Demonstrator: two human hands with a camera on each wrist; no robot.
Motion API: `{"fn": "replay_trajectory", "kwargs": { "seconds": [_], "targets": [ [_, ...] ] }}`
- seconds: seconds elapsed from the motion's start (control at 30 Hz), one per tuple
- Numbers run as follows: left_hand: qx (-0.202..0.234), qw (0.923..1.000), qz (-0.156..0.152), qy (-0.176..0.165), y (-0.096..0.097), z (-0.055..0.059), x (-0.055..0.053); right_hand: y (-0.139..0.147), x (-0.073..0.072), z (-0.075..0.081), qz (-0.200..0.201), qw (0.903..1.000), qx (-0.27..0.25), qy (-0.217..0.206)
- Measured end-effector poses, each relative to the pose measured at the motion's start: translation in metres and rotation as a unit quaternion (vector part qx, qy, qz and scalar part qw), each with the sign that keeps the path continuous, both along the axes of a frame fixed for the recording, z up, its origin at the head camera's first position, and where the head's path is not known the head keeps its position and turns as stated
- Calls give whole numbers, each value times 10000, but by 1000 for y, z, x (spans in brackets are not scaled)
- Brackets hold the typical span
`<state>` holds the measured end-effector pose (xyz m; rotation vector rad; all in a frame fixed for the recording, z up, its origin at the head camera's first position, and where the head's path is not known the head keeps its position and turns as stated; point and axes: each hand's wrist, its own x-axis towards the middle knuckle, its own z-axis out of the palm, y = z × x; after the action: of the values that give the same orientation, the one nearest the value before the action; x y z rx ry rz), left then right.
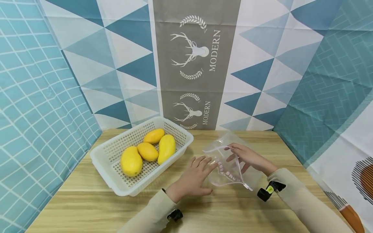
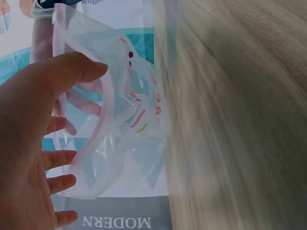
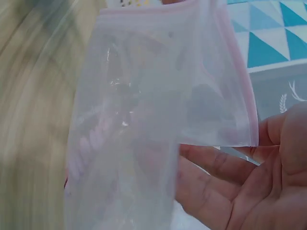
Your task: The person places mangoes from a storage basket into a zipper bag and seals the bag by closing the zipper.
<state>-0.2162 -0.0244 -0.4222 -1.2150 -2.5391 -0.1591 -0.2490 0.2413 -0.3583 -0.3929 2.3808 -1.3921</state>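
Observation:
A clear zip bag (image 1: 222,179) with a pinkish rim stands on the table, its mouth spread apart and its film printed with small marks. My left hand (image 1: 196,178) is at the bag's left side, fingers spread; in the left wrist view its thumb (image 2: 79,69) lies near the rim. From the right, my right hand (image 1: 252,158) reaches to the bag's rim with fingers loosely extended. The right wrist view shows these fingers (image 3: 216,165) partly covered by the film, so their contact is partly hidden. Neither hand visibly grips a mango.
To the left, a white perforated basket (image 1: 97,158) holds several yellow mangoes (image 1: 131,161). The wooden table (image 1: 96,207) meets a patterned cloth backdrop (image 1: 134,74) behind, with more cloth hanging at both sides. Each wrist wears a black strap with a small device.

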Motion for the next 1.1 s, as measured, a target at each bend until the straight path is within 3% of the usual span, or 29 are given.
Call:
{"fn": "replay_trajectory", "kwargs": {
  "seconds": [0.3, 0.43, 0.57, 0.7, 0.9, 1.1],
  "targets": [
    [105, 9998, -168, 62, -9, 12, 4, 5, 0, 0, 176, 9909, -1130, -711],
    [283, 9993, -233, 87, -16, 20, 5, 3, 3, 3, 331, 9780, -1763, -1060],
    [519, 9963, -404, 550, -24, 27, 3, 1, 7, 7, 452, 9643, -2243, -1333],
    [594, 9924, -534, 931, -32, 36, 2, -1, 10, 11, 535, 9550, -2499, -1508],
    [289, 9937, -547, 933, -42, 49, 3, -4, 13, 17, 603, 9504, -2648, -1519],
    [67, 9940, -511, 967, -49, 52, 3, -5, 14, 21, 545, 9502, -2724, -1413]
  ]
}}
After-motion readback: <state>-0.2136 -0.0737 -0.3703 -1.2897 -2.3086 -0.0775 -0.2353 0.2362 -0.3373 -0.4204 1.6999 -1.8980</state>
